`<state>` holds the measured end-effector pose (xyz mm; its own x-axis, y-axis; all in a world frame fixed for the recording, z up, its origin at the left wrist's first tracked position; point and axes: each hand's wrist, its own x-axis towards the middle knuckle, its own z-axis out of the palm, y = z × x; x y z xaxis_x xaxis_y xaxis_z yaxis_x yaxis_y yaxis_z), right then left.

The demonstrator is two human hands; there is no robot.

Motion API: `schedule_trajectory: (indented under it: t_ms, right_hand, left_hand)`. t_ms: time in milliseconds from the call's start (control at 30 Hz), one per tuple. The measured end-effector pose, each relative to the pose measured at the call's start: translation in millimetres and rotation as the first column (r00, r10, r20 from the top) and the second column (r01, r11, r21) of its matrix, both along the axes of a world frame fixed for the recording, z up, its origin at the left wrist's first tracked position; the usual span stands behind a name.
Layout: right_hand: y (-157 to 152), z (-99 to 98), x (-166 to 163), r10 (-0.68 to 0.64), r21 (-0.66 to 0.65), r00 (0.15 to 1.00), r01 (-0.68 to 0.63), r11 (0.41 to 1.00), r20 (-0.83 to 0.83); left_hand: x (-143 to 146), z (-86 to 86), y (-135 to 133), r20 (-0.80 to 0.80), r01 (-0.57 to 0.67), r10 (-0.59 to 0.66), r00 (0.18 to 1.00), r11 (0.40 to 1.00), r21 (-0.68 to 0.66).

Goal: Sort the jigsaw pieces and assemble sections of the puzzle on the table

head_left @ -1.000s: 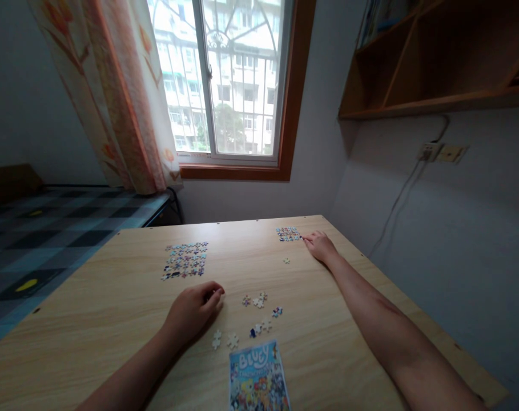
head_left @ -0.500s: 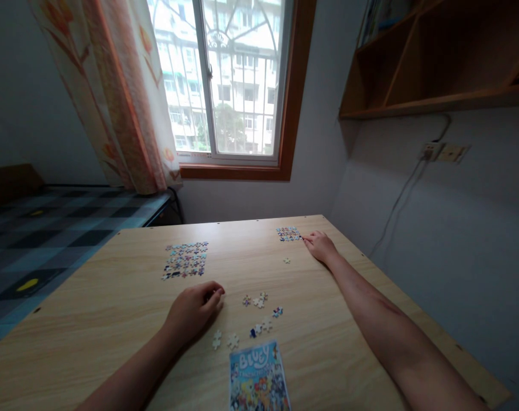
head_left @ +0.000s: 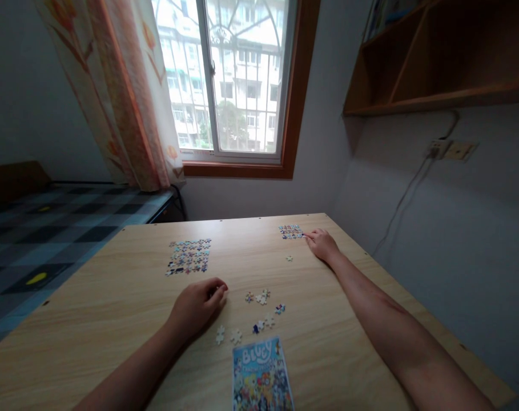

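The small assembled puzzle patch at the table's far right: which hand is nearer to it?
Right. The right hand has its fingertips at the small puzzle patch; the left hand rests curled far nearer the camera, beside loose pieces.

Only a slight rightward, upward shift of the whole scene; hands and pieces unmoved

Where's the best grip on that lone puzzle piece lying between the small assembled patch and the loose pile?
The lone puzzle piece lies flat on the table, apart from the rest. Probably pinch its opposite edges from straight above; the right hand is nearest. It is too small to make out its tabs.
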<state>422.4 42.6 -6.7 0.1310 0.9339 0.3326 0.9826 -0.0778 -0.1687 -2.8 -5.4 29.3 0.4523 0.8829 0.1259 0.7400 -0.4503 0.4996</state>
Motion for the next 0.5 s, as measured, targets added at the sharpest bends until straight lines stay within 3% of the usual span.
schedule_trajectory:
  t_ms: [133,300,500]
  right_hand:
    - [-11,16.2,-17,0.146,0.054,0.989,-0.144,0.988,-0.030]
    - [-24,29.4,-42,0.469,0.098,0.875,-0.460,0.882,-0.116]
    - [-28,24.3,-54,0.548,0.060,0.816,-0.547,0.835,-0.183]
  left_hand:
    - [0,-0.5,0,0.015,0.010,-0.010,1.000,1.000,0.000]
    - [0,-0.3,1,0.017,0.006,-0.005,1.000,1.000,-0.008]
    - [0,-0.3,0,0.023,0.004,-0.004,1.000,1.000,-0.006]
